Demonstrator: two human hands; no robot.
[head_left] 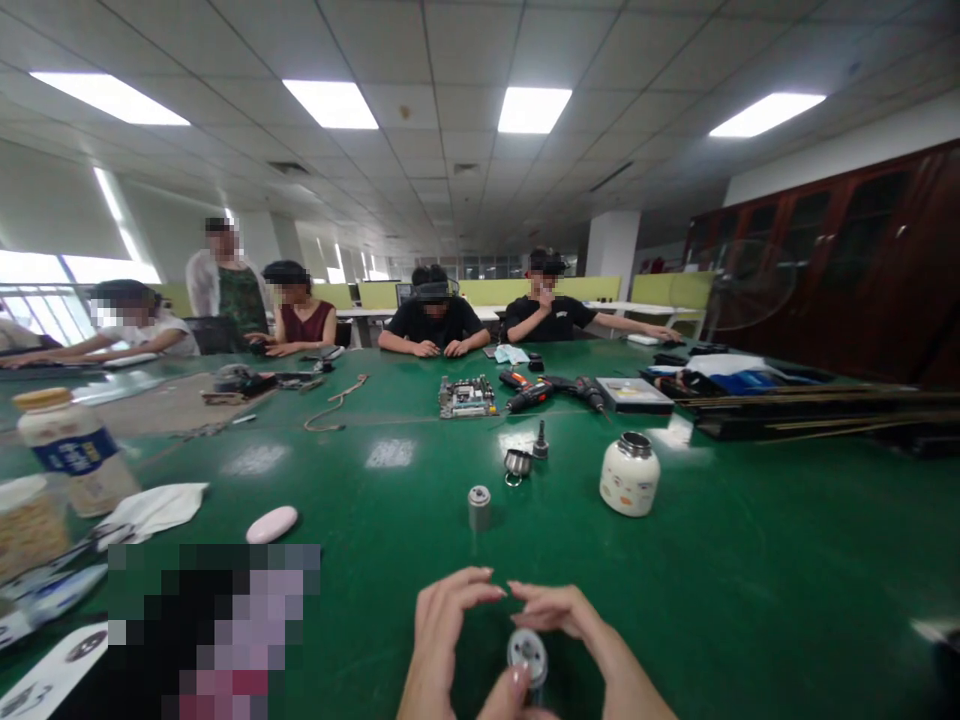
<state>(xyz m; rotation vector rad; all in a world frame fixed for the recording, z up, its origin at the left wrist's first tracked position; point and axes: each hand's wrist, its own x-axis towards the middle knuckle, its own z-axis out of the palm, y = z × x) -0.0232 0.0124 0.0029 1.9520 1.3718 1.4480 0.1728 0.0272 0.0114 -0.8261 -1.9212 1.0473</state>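
A small metal cylinder [527, 648] with holes in its round top stands between my two hands, low in the head view. My left hand [444, 635] curves along its left side, fingers apart, and a thumb overlaps the cylinder's near edge. On the other side my right hand [589, 632] arches with bent fingers, its fingertips close to those of the left. Neither hand's fingers are wrapped round the cylinder. A similar metal cylinder [479, 510] is upright just beyond the fingertips. Behind it are a small metal cup-like part with a ring [517, 463] and a dark, stemmed part [540, 440].
A cream jar [629, 478] without a lid stands to the right. Farther back lie a circuit board [468, 397], power drills [555, 390] and a flat metal box [634, 394]. At left are a pink oval object [272, 524] and a bottle [75, 455]. Several people sit across the table.
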